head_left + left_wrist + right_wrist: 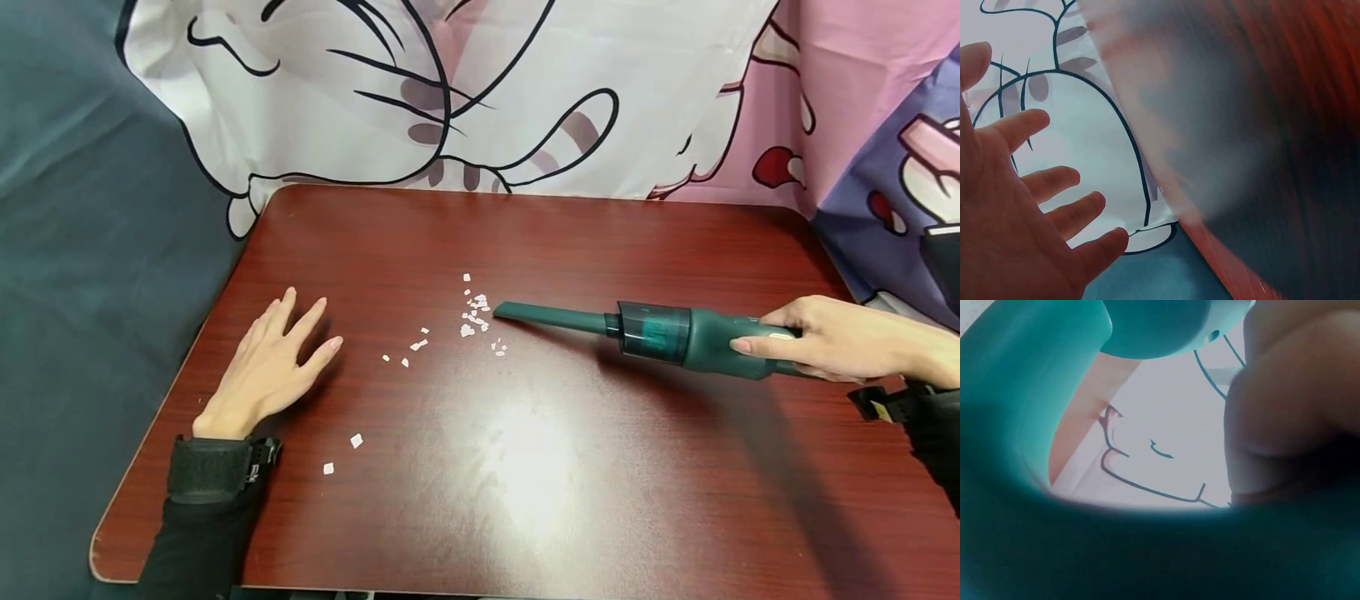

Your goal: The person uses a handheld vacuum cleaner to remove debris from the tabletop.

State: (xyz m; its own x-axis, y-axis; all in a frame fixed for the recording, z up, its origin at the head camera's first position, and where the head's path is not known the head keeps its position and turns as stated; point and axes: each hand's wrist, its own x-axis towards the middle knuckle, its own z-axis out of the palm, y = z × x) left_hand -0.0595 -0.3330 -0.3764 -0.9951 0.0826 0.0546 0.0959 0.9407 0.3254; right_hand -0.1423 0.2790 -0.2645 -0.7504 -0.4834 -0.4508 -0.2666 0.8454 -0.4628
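A green handheld vacuum cleaner (720, 342) with a clear dust chamber and a long narrow nozzle (551, 316) is gripped by my right hand (840, 340) at the right of the head view. The nozzle's tip points left, close beside a cluster of small white paper scraps (474, 317). In the right wrist view the vacuum's green body (1016, 387) fills much of the picture, with blurred fingers (1297, 400) at the right. My left hand (266, 362) is at the table's left side, fingers spread and holding nothing; the left wrist view shows its palm (1016, 212).
The brown wooden table (637, 500) has a raised-looking pale edge at left. Stray scraps lie left of the cluster, and two larger white squares (356, 440) lie nearer the front. A cartoon-cat cloth (300, 100) hangs behind; dark green fabric (90, 292) lies at left.
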